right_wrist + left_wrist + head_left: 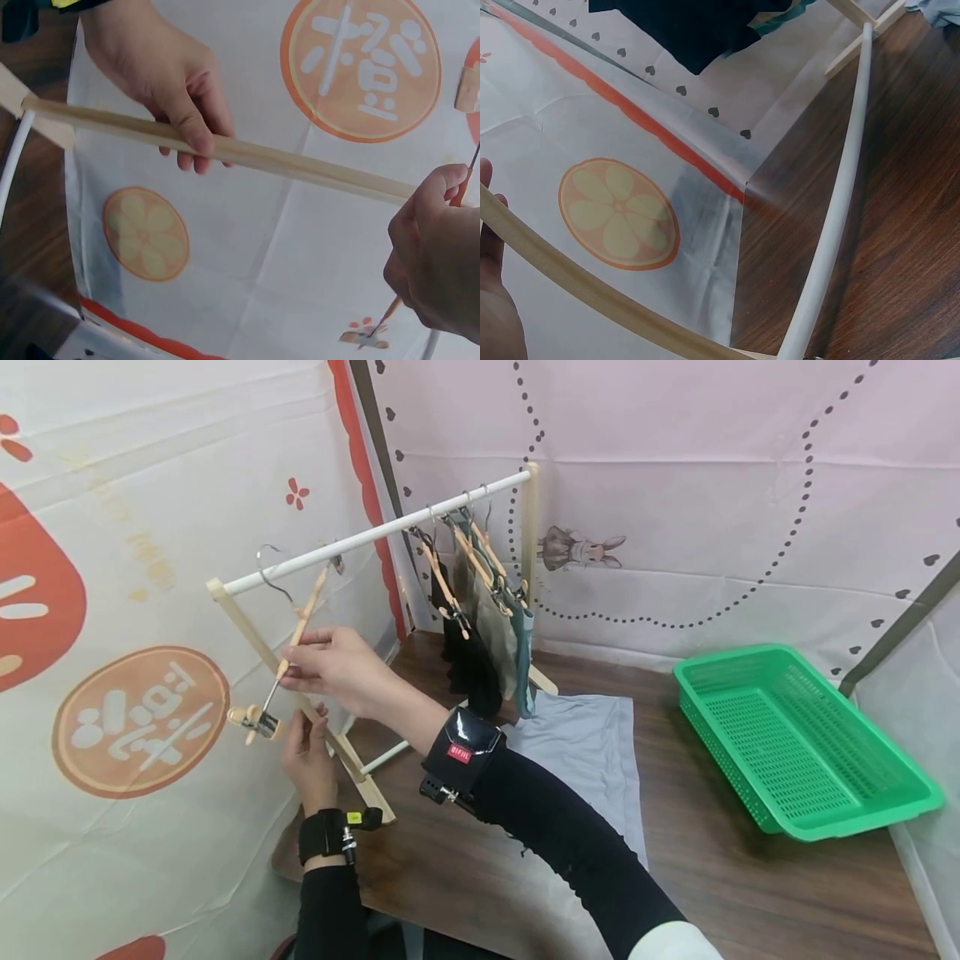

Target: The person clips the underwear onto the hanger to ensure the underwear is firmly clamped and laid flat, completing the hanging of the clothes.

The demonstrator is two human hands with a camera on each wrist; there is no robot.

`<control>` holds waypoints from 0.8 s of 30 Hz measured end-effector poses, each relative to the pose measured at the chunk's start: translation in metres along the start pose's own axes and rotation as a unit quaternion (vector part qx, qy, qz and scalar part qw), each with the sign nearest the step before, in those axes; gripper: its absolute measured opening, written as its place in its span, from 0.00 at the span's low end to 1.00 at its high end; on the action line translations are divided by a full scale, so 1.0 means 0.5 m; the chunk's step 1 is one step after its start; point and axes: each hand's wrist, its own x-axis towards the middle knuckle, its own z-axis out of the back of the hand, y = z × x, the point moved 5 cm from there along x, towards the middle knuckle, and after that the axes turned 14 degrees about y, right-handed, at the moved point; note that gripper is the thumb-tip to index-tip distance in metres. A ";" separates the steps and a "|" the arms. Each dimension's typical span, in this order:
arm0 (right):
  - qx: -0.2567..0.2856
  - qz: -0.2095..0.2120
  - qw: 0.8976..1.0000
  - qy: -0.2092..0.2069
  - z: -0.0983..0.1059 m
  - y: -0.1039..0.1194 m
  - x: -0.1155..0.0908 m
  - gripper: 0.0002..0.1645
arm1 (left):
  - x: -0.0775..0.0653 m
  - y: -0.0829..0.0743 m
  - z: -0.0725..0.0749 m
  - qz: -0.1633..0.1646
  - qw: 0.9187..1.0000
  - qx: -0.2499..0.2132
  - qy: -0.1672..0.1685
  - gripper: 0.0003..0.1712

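Note:
My right hand (337,668) pinches the wooden bar of a clip hanger (302,622) near the left end of a clothes rack. The hanger's metal hook (262,564) overlaps the rack's white rail (375,533), and no garment hangs from its clips. Lower down, my left hand (309,760) holds the rack's wooden upright (300,166), thumb on one side and fingers behind, as the right wrist view shows. Farther along the rail hang several clip hangers (442,578) with a black garment (474,672), a grey one (495,631) and a teal one (522,652).
A light blue cloth (592,743) lies on the brown wooden table (450,868) beside the rack. At the right stands a green plastic basket (806,835). Printed fabric walls (675,527) close in the left and back. A white lower bar (840,195) joins the rack's feet.

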 end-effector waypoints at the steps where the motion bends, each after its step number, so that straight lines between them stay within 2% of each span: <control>1: -0.015 0.004 1.000 0.007 0.000 0.003 -0.005 0.13 | 0.000 0.002 -0.002 0.002 1.000 -0.005 -0.001 0.22; 3: -0.044 0.009 0.999 0.023 0.005 0.002 -0.017 0.15 | -0.001 0.004 -0.006 0.037 0.999 -0.027 0.003 0.24; 6: -0.094 0.019 0.994 0.046 0.030 -0.020 -0.039 0.17 | -0.003 0.002 -0.018 0.057 0.997 -0.055 0.006 0.24; 8: -0.153 0.021 0.987 0.050 0.062 -0.053 -0.059 0.19 | -0.002 0.003 -0.026 0.054 0.996 -0.077 0.001 0.23; 10: -0.216 0.018 0.975 0.046 0.103 -0.098 -0.087 0.20 | 0.000 0.008 -0.032 0.023 0.996 -0.084 -0.003 0.21; 14: -0.307 -0.012 0.952 0.016 0.205 -0.209 -0.167 0.17 | 0.004 0.022 -0.034 0.010 0.995 -0.103 -0.009 0.22; 16: -0.300 -0.030 0.953 0.007 0.256 -0.267 -0.216 0.13 | 0.007 0.023 -0.030 0.010 0.994 -0.107 -0.014 0.22; 20: -0.244 -0.055 0.968 -0.034 0.353 -0.360 -0.324 0.12 | 0.011 0.020 -0.021 0.012 0.994 -0.106 -0.026 0.21; 22: -0.212 -0.054 0.974 -0.064 0.402 -0.385 -0.377 0.14 | 0.012 0.018 -0.019 0.016 0.995 -0.097 -0.026 0.21; 24: -0.198 -0.051 0.973 -0.104 0.450 -0.391 -0.428 0.17 | 0.011 0.017 -0.017 0.018 0.996 -0.086 -0.020 0.21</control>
